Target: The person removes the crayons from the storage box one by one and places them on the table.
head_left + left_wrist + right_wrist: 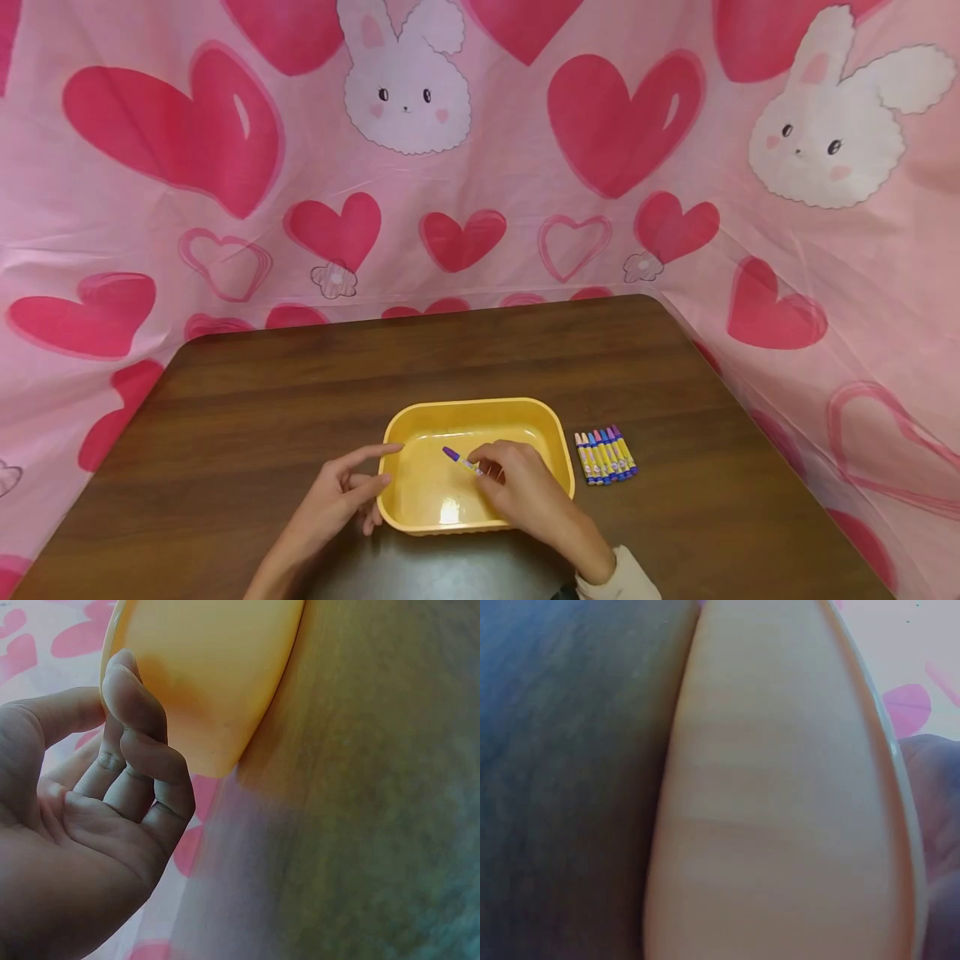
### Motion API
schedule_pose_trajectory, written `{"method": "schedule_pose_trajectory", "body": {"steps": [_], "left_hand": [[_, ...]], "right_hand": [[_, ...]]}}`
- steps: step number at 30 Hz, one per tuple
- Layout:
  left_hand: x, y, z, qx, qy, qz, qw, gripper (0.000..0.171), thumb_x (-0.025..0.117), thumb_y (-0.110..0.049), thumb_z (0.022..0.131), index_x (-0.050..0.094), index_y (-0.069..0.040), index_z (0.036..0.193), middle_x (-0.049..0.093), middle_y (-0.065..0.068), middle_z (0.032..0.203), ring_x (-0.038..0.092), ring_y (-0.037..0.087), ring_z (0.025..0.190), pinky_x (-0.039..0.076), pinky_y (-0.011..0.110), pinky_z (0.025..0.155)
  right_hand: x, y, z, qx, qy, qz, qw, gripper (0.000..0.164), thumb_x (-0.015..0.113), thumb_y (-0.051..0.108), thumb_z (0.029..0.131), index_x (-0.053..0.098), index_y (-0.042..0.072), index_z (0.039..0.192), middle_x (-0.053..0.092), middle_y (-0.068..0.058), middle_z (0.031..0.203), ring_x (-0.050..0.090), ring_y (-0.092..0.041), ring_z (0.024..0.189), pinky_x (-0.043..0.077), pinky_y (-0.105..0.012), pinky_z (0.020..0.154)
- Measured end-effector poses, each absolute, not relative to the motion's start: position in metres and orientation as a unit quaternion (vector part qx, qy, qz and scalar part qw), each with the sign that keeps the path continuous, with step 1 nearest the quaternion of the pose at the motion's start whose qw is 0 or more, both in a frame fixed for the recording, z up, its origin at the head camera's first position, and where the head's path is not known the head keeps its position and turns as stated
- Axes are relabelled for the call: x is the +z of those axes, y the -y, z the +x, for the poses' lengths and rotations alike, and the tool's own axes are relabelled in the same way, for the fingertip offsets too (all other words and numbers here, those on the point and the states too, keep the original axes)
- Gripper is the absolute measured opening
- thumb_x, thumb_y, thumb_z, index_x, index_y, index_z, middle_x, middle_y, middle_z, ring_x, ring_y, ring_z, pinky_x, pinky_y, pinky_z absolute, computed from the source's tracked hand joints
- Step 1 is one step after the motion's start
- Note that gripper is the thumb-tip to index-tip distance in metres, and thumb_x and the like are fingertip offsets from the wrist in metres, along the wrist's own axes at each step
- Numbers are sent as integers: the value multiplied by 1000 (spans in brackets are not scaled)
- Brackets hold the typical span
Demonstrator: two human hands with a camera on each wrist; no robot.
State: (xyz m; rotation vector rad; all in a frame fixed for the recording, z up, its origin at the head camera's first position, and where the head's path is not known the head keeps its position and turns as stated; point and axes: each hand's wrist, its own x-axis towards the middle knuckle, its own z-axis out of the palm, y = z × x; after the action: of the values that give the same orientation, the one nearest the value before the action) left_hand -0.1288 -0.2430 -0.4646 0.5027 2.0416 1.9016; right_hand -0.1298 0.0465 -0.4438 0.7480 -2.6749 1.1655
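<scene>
My right hand (pixel 525 487) is over the yellow tray (pixel 476 527), pinching a purple-tipped crayon (pixel 461 460) with a yellow wrapper between thumb and fingers. The crayon's tip points to the upper left, and its other end is hidden by the fingers. At the tray's left rim is my left hand (pixel 337 493), gripping it with one digit over the edge and curled fingers against the outer wall, as the left wrist view shows. In the right wrist view the tray's outer wall (pixel 780 787) covers most of my right hand (pixel 939 802).
Just right of the tray, several crayons (pixel 606 456) with yellow wrappers lie side by side in a row. Everything stands on a dark brown wooden table (pixel 300 383). A pink curtain (pixel 517 158) with hearts and rabbits hangs behind and along the sides.
</scene>
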Motion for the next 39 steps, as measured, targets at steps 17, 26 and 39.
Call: {"method": "schedule_pose_trajectory", "body": {"steps": [17, 26, 39], "left_hand": [[-464, 241, -130, 655, -719, 169, 158, 46, 58, -12, 101, 46, 6, 142, 59, 27, 62, 58, 14, 48, 55, 35, 46], [-464, 242, -130, 657, -717, 171, 158, 45, 57, -10, 101, 45, 7, 142, 58, 27, 62, 58, 14, 48, 54, 36, 46], [-466, 242, -129, 661, -715, 161, 158, 46, 57, -10, 101, 45, 7, 142, 60, 23, 61, 58, 12, 48, 54, 34, 46]], "right_hand": [[-430, -81, -130, 436, 876, 185, 93, 11, 72, -2, 86, 71, 7, 93, 62, 8, 80, 59, -6, 75, 55, -25, 67], [-429, -106, -130, 433, 881, 149, 121, 19, 77, -2, 82, 72, 12, 93, 61, 11, 79, 57, -5, 73, 53, -23, 63], [-437, -159, -134, 424, 885, 92, 171, 17, 78, -1, 83, 73, 11, 94, 68, 8, 80, 62, -8, 73, 55, -26, 67]]}}
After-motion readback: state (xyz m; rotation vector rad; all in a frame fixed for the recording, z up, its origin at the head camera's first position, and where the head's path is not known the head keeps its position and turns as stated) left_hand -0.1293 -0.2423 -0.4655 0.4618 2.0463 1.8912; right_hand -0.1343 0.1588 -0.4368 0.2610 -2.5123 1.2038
